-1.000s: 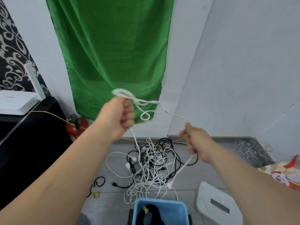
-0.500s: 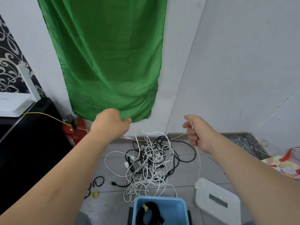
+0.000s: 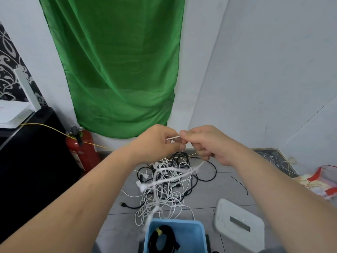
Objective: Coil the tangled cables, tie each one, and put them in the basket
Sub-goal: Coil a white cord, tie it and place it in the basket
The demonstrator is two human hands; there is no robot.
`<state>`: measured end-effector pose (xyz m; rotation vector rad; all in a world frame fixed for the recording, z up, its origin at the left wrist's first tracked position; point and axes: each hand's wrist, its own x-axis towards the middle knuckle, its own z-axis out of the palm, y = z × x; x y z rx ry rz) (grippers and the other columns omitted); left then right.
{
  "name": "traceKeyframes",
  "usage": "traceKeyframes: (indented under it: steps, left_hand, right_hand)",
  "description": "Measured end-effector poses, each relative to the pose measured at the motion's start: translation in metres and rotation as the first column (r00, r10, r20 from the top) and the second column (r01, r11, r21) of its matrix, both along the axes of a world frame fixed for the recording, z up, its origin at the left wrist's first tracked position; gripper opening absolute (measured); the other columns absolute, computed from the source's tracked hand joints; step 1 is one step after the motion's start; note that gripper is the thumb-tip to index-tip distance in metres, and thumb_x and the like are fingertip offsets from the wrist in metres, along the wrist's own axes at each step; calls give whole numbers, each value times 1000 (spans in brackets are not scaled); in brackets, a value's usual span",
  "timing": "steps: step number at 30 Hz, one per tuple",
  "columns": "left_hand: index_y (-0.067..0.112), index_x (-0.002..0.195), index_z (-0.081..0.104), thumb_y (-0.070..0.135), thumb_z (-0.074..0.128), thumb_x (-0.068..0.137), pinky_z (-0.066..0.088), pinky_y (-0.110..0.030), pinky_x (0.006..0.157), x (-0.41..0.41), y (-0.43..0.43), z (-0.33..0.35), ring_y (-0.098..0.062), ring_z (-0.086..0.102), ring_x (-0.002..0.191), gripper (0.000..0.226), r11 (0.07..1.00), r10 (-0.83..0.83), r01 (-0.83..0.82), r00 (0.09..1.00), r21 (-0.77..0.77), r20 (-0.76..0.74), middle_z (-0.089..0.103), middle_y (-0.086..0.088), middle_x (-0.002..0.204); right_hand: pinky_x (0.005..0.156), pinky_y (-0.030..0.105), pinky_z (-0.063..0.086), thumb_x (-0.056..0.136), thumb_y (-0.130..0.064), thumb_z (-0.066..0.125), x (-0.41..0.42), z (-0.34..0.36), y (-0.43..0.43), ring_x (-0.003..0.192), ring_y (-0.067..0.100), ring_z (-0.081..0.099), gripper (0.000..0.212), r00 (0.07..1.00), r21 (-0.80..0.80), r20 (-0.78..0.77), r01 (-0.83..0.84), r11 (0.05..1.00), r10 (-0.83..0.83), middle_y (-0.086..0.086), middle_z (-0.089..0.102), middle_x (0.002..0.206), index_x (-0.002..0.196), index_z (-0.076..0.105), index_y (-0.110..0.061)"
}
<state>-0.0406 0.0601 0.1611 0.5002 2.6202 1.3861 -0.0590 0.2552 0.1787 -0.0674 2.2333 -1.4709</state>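
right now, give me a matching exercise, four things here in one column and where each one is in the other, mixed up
Things
1. white cable
2. black coil
3. fire extinguisher
4. white router

Places
A. on top of the black cabinet
B. inside the blue basket
C. pinched between the left hand and the right hand
D. upright beside the cabinet

Pairs: 1-C, 2-B, 3-D, 4-A
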Motion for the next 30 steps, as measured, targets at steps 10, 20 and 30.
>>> traceKeyframes:
  steps: [10,20,30]
  left_hand:
    - [23,88,70,40,61,100,32,-26,48,-31,-71,-2,-12,35,49,23,705,696,-626,699,332,-161,49,1,61]
    - [15,95,59,52,41,106,48,-31,62,-25,-44,-35,-27,65,72,43,915,390,-380,919,-136,54,61,-2,75]
    - [20,102,54,56,17,108,40,-36,81,41,46,-59,-27,57,93,52,765,-232,295,955,-572,183,67,-9,111]
  right_hand:
    - [62,33,53,102,-42,58,0,-37,42,39,19,33,45,986,240,148,45,970,-82,1,30,44,72,58,-8]
    - [55,33,8,95,-27,40,-3,26,0,53,17,16,28,960,-550,175,279,787,-218,1,23,58,71,50,-16]
    - [59,31,46,109,-15,44,-17,13,-20,58,18,54,23,885,-666,175,429,611,-431,2,57,65,91,57,-10]
